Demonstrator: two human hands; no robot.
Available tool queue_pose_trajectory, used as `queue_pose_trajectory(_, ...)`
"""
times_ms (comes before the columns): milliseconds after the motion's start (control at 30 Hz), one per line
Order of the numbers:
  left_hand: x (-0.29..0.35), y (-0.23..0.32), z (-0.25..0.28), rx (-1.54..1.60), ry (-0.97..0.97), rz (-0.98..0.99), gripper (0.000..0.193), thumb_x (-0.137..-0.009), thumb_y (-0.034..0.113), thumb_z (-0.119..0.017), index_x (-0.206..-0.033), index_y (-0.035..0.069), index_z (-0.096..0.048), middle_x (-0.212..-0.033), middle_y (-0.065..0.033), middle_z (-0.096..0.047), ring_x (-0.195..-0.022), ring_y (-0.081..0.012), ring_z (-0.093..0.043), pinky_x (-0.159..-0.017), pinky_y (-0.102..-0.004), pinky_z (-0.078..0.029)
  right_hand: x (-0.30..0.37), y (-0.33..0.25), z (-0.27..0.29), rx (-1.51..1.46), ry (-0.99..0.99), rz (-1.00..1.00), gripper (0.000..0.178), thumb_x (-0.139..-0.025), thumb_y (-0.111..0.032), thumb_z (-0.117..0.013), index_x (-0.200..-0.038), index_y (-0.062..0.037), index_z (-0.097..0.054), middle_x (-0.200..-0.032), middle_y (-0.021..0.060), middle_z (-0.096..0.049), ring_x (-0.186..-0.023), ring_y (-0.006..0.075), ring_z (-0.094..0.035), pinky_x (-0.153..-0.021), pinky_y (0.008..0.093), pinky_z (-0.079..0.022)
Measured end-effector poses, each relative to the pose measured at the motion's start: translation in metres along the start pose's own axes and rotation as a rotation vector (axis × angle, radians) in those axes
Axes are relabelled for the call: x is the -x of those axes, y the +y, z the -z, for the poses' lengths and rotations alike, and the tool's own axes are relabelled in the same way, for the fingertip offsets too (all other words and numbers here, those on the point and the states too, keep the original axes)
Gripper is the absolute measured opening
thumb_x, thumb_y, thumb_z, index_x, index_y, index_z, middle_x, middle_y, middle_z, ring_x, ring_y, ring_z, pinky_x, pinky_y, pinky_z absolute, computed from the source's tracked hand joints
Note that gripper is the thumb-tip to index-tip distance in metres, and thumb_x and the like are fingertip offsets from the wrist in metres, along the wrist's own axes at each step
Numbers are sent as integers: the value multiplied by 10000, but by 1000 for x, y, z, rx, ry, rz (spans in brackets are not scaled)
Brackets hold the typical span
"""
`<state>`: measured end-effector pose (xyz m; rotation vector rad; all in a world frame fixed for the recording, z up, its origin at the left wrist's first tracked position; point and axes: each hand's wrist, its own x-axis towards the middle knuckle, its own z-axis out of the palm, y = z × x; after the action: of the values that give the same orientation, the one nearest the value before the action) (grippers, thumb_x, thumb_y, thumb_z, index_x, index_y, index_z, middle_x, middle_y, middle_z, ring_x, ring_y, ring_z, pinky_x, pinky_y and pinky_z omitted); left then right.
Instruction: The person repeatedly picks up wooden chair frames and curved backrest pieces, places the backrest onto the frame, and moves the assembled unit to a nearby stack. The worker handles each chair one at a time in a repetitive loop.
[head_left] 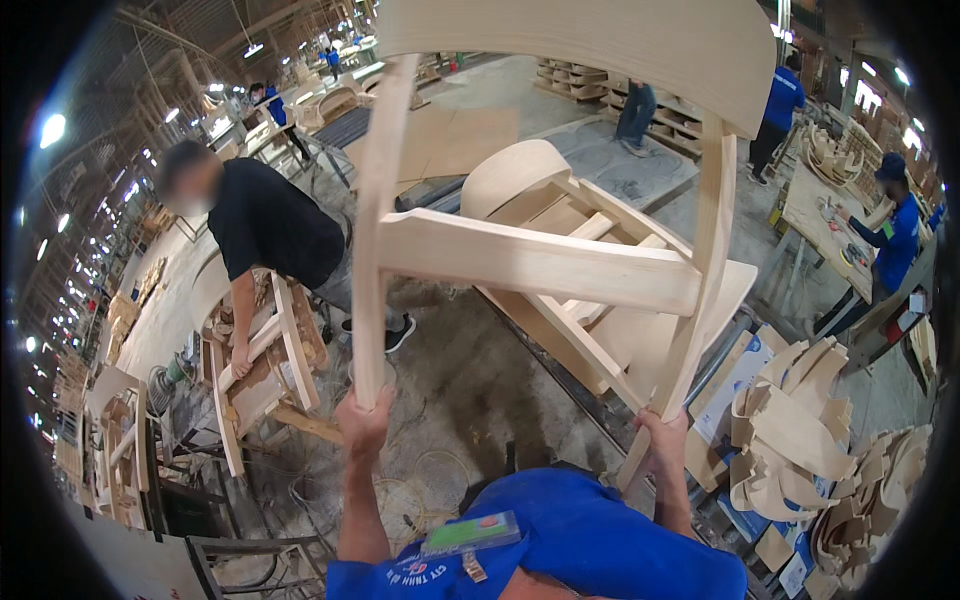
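The frame (540, 258) stands raised before the person's chest, held by both hands: the left hand (363, 425) closes round the low end of one upright (370, 240), the right hand (663, 440) round the other upright (708, 230). The step looks like lifting or carrying; which way it is headed cannot be told. The next move seems to call for an even two-handed grip and clearance from the second chair (515, 180) beyond. The backrest (580, 60) is cut off at the top, the left upright's tip is hidden, and the frame partly covers the second chair.
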<state>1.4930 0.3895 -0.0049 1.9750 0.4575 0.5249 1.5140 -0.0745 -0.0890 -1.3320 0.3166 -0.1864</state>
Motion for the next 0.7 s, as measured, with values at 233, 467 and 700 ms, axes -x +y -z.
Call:
queue_pose_trajectory(233, -97, -8, -81, -38, -298, 136, 320, -884, 264, -810, -1027, -9, -724, -750, -4, -657, -678, -87, -577, -629, -297, -491, -22, -16, -11, 153, 131, -34, 396, -783, 9, -643, -1173, 20, -577, -884, 67, -628, -679, 164, -623, -598, 317, -515)
queue_pose_trajectory(467, -204, -53, -146, -104, -557, 109, 467, -854, 365, -813, -1148, 8, -746, -812, -86, -722, -736, -146, -654, -699, -340, -534, -26, 3, -47, 195, 352, -146, 414, -765, -46, -668, -1166, 13, -584, -814, 57, -619, -642, 168, -619, -576, 316, -511)
queue_pose_trajectory(700, -321, -71, -192, -140, -802, 148, 415, -852, 346, -802, -1074, -2, -753, -734, -66, -703, -641, -123, -642, -609, -324, -516, -42, 8, -134, 206, 531, -241, 351, -778, -17, -673, -1118, 16, -595, -827, 61, -619, -648, 171, -625, -578, 326, -516)
